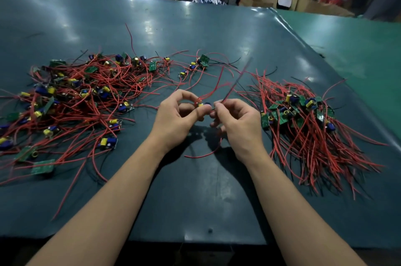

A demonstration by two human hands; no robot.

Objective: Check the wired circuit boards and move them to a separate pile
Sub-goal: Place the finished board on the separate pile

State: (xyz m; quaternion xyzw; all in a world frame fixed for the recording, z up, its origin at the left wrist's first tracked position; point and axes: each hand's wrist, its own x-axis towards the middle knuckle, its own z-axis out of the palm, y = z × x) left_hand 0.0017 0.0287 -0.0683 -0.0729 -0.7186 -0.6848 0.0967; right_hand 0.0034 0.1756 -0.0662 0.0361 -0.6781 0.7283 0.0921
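Inspection step: left hand (176, 114) pinches a small circuit board (202, 105) above the counter (195, 200), between loose pile (71, 101) and neat pile (308, 122); right hand (235, 122) pinches its wire (235, 80); advise tugging leads gently, turning board to view joints.

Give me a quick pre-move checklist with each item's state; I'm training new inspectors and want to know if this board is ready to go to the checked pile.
1. Board held: the left hand pinches the small circuit board above the table: ok.
2. Wire controlled: the right hand pinches its leads: ok.
3. Leads free of the unsorted pile: one red wire trails on the table under the hands: cannot tell.
4. Solder joints good: too small to see: cannot tell.
5. Destination visible: the aligned pile lies to the right: ok.
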